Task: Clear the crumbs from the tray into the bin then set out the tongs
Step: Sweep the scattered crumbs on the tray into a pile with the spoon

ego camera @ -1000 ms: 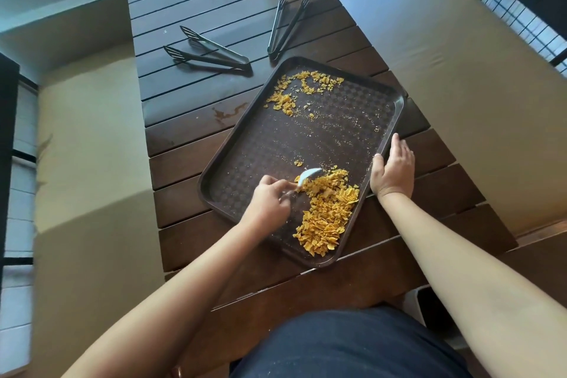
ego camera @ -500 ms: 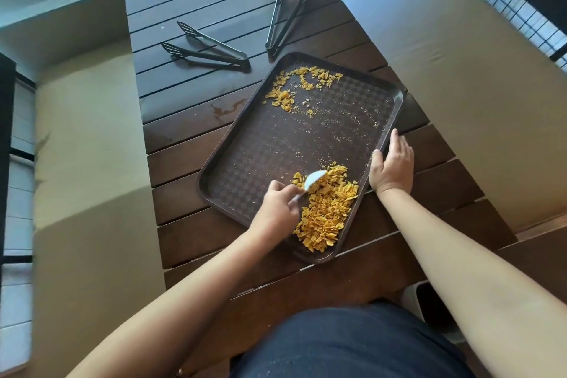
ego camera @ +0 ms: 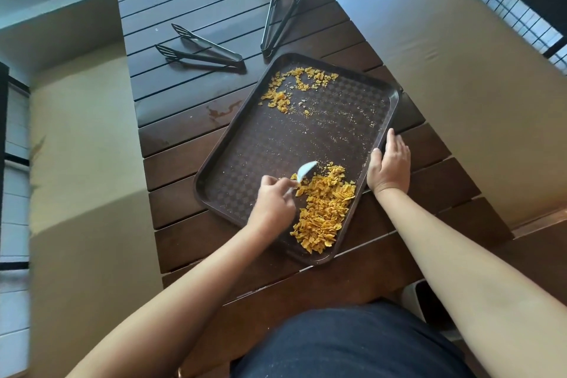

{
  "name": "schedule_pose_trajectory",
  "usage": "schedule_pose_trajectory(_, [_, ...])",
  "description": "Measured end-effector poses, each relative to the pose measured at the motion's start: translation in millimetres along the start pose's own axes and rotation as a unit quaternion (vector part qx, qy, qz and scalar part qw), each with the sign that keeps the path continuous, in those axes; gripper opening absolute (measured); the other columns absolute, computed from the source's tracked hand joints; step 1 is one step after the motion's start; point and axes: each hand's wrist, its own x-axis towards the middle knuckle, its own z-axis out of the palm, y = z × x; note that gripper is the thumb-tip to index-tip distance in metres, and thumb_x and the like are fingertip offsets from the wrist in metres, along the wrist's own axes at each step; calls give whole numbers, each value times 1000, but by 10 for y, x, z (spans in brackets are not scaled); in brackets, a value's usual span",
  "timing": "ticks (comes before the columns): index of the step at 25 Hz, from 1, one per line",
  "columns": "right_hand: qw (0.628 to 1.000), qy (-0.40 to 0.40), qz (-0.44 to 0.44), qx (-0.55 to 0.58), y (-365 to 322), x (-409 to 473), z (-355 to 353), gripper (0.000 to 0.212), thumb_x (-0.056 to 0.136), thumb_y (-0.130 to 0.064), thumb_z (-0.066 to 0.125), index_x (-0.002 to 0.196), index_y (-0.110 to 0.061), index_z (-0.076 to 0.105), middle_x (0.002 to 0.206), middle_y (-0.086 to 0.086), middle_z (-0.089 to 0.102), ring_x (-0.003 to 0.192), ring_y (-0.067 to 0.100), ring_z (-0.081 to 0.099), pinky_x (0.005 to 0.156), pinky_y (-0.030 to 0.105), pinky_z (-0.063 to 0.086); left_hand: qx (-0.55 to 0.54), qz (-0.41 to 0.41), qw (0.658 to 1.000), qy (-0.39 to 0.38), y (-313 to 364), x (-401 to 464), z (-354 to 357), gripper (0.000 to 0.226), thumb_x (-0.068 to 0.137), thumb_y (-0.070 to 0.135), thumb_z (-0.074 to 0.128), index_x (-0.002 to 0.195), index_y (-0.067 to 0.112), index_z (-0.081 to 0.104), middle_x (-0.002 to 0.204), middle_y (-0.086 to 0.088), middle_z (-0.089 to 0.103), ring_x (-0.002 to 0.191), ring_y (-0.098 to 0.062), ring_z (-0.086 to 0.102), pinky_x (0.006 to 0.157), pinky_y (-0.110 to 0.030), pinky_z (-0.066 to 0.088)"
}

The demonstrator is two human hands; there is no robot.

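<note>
A dark brown tray [ego camera: 245, 144] lies at an angle on the slatted wooden table. A big heap of orange crumbs [ego camera: 325, 209] is gathered in its near right corner, and a thinner patch of crumbs [ego camera: 291, 86] lies at its far left corner. My left hand [ego camera: 273, 202] grips a white plastic spoon [ego camera: 305, 170] whose bowl sits at the heap's far edge. My right hand [ego camera: 389, 163] rests on the tray's right rim, thumb over the edge. Two black tongs lie beyond the tray: one pair [ego camera: 202, 50] to the left, the other [ego camera: 280, 18] further back.
Beige cushioned benches [ego camera: 445, 55] run along both sides of the table [ego camera: 190, 120]. A white bin edge [ego camera: 420, 301] shows under the table's near right corner, beside my lap. A dark stain marks a slat left of the tray.
My left hand has drawn the spoon a little along the heap's far edge. The right hand stays on the rim. The camera has shifted slightly.
</note>
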Motion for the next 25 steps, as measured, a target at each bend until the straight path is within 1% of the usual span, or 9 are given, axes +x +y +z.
schedule_pose_trajectory(2, [1000,1,-2,-1,-7,-3,3,65,84,-30,27,142,-1,30,147,18,34,138,28,27,115,35,12,8,27,999,-30,36,-82,84,28,94,9,47,117,15,63,110,-2,41,89,-11,47,78,-16,42])
schedule_pose_trajectory(6, [1000,0,-5,-3,-2,2,-5,66,84,-30,28,142,0,30,147,19,35,138,29,27,115,35,13,-5,22,1000,11,161,140,36,32,93,9,46,120,18,61,116,-5,42,90,-13,48,80,-28,51])
schedule_pose_trajectory(8, [1000,-1,-5,-4,-6,2,-9,66,84,-30,28,142,0,30,147,19,34,138,28,27,115,35,12,9,12,1000,13,200,246,33,33,93,10,46,122,17,60,118,-6,42,91,-15,48,81,-29,52])
schedule_pose_trajectory(12, [1000,2,-5,-2,0,1,3,65,84,-29,29,142,0,30,146,19,35,138,28,28,115,36,13,69,49,995,-51,184,131,95,31,94,13,46,120,20,61,112,1,38,89,-13,49,79,-28,51])
schedule_pose_trajectory(15, [1000,3,-6,-1,-4,5,6,66,83,-29,29,141,1,31,145,20,36,137,30,29,114,37,14,99,92,988,-79,64,-80,124,31,94,13,47,119,21,63,116,0,39,95,-17,52,86,-29,49])
schedule_pose_trajectory(17, [1000,4,-7,-1,-3,6,8,66,83,-29,30,141,1,31,145,20,36,137,30,29,115,37,14,84,105,990,-45,-4,-152,83,29,93,15,49,118,20,64,118,-2,41,97,-18,54,88,-31,50])
schedule_pose_trajectory(19, [1000,4,-7,-2,1,6,8,66,83,-29,29,141,1,31,146,20,36,137,30,29,115,37,14,55,91,994,17,-63,-168,-20,28,94,14,50,118,17,64,111,-1,40,90,-14,51,84,-25,47])
schedule_pose_trajectory(22, [1000,2,-7,-2,1,7,11,66,83,-30,29,142,0,30,146,19,35,138,29,28,115,36,14,23,29,995,94,-173,-166,-187,30,92,7,49,119,12,62,112,-4,39,88,-16,51,82,-20,42])
schedule_pose_trajectory(25, [1000,3,-7,-2,1,2,12,66,83,-31,28,142,0,30,147,18,35,138,29,28,115,36,14,29,-25,993,116,-278,-175,-265,30,93,7,48,120,10,60,111,-3,36,85,-19,52,80,-19,39])
